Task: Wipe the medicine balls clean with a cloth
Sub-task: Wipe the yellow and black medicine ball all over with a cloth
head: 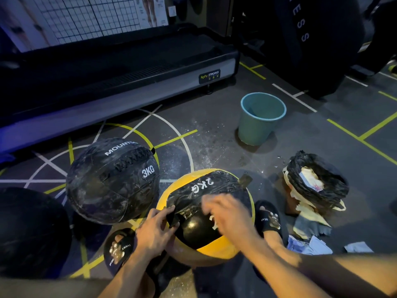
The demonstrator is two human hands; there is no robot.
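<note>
From the head view, you are working on the yellow ball marked 2KG, which sits on the floor between your feet, just beside the black ball marked 3KG. Your left hand pinches a dark flap at its black band, its grip clamped there, while your right hand lies blurred across the top, fingers spread and apart. No cloth shows in either hand, so the next move likely calls for picking one up, perhaps from the pile of rags at your right.

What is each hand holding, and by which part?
Left hand pinches a dark flap on the 2KG ball. Right hand is blurred; cannot tell.
</note>
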